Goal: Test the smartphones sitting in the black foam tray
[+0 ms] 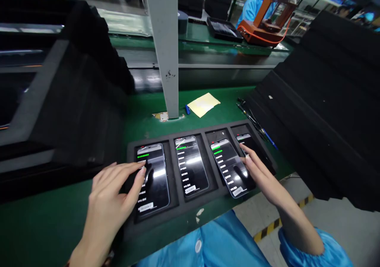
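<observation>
A long black foam tray (191, 207) holds several smartphones showing dark test menus with green and white lines. Over the leftmost phone (158, 180), my left hand (114, 192) has thumb and index fingertips together at the left of the screen, with nothing visible between them; whether they touch the glass I cannot tell. The second phone (192, 168) lies in its slot. My right hand (259, 172) grips the right edge of a third phone (231, 172), which sits askew with its lower end over the tray's front rim. Beyond those fingers lies the rightmost phone (252, 146), partly covered.
Stacked black foam trays rise at left (89, 97) and right (323, 101). A grey post (164, 49) stands behind the tray, near a yellow paper (204, 104) and a blue cap (187, 109). Pens (261, 128) lie at right. Across the line is a person in blue (252, 6).
</observation>
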`<state>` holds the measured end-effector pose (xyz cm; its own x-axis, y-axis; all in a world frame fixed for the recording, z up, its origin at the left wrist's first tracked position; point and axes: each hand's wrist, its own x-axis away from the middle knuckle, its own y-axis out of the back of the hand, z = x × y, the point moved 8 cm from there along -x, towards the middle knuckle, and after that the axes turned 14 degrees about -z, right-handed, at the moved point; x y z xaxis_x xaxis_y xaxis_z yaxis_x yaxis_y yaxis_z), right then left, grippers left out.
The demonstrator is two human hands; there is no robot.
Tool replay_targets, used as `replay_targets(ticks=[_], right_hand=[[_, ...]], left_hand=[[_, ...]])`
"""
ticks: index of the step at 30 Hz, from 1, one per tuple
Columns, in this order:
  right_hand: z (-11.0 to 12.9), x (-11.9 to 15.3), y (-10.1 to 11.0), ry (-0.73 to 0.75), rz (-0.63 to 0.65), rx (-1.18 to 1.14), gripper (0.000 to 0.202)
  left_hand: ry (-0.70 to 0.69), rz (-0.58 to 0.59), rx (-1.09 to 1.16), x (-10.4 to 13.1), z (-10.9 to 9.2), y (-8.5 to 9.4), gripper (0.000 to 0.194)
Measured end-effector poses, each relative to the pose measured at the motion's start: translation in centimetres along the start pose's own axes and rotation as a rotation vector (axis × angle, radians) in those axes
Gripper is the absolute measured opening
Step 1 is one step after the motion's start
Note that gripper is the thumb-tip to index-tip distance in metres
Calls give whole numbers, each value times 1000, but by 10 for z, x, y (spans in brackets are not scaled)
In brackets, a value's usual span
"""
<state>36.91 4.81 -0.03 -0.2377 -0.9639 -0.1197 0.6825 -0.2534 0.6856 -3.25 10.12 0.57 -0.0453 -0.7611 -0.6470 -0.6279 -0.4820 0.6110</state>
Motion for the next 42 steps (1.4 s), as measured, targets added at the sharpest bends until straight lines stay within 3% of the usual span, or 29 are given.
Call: replay_targets(ticks=[3,5,8,12,17,24,28,32,38,42], right_hand=[[18,10,11,-58,-107,29,63],[48,11,7,64,-161,59,62],[85,11,-31,228,-31,72,58],[101,10,-82,282,55,199,65],[106,8,-107,276,67,225,73],[96,16,-105,-19,93,-286,73],[83,16,-119,-348,115,-759,78],[70,11,-126,-613,115,-911,87],[61,27,-101,-562,178,-824,76],[68,47,-80,-297,178,-538,72]], left_hand=[[-6,7,-19,0,-1,-2,11],[-7,17,-26,0,-1,-4,11],[-9,-8,-19,1,-2,-3,10],[-17,-59,-1,4,-1,3,5],[-43,-94,2,4,0,10,4],[-75,-122,-2,6,4,10,2],[-74,-143,7,6,4,11,4],[-72,-133,14,5,4,12,6],[-42,-113,24,5,6,12,7],[3,-94,37,4,4,11,7]])
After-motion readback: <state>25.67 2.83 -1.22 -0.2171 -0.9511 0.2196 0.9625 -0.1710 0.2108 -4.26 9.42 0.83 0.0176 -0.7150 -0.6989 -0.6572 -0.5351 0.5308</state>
